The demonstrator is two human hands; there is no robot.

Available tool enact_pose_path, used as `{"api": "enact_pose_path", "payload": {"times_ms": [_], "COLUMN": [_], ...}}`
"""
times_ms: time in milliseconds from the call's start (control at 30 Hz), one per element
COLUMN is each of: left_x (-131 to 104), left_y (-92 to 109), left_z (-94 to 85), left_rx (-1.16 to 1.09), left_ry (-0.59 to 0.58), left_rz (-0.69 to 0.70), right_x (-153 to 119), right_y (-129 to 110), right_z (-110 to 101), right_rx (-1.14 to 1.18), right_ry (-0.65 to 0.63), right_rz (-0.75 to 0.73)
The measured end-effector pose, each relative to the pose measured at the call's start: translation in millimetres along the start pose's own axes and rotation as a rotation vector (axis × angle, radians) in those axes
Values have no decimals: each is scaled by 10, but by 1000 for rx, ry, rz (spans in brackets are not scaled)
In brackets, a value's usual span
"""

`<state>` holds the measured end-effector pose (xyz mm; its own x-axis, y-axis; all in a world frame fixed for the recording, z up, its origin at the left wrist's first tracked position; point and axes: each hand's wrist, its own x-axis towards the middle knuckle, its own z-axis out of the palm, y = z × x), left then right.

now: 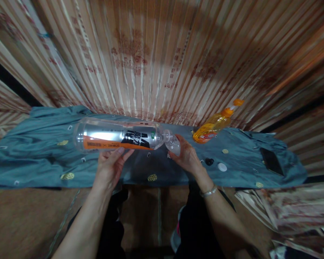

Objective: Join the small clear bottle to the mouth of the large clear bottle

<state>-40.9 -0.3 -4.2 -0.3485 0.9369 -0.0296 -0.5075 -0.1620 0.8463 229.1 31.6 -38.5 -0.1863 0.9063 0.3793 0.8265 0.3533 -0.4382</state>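
Note:
A large clear plastic bottle with a silver and orange label is held on its side, its mouth pointing right. My left hand supports it from underneath, with the fingers mostly hidden behind it. In my right hand is a small clear plastic cup-like piece, its fingers closed round it. That piece meets the bottle's mouth; whether liquid passes between them I cannot tell. On the cloth to the right of my right hand lie a small black cap and a round white lid.
A yellow dish soap bottle with an orange top stands beyond my right hand. A black phone lies at the right end of the narrow surface, which is covered by a green patterned cloth. A pleated curtain hangs directly behind.

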Motion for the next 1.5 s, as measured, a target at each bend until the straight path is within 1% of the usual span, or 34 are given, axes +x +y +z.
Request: {"api": "enact_pose_path", "payload": {"times_ms": [300, 567, 833, 1500], "left_x": [-24, -21, -30, -25], "left_y": [40, 27, 46, 12], "left_z": [36, 20, 51, 18], "left_rx": [-11, -12, -13, -2], "left_ry": [11, 13, 19, 0], "left_rz": [-11, -23, -12, -25], "right_x": [-8, -11, -6, -5], "right_y": [28, 21, 21, 12], "right_z": [3, 1, 5, -6], "right_rx": [13, -1, 8, 13], "right_ry": [5, 0, 6, 16], "right_rz": [-11, -9, -2, -8]}}
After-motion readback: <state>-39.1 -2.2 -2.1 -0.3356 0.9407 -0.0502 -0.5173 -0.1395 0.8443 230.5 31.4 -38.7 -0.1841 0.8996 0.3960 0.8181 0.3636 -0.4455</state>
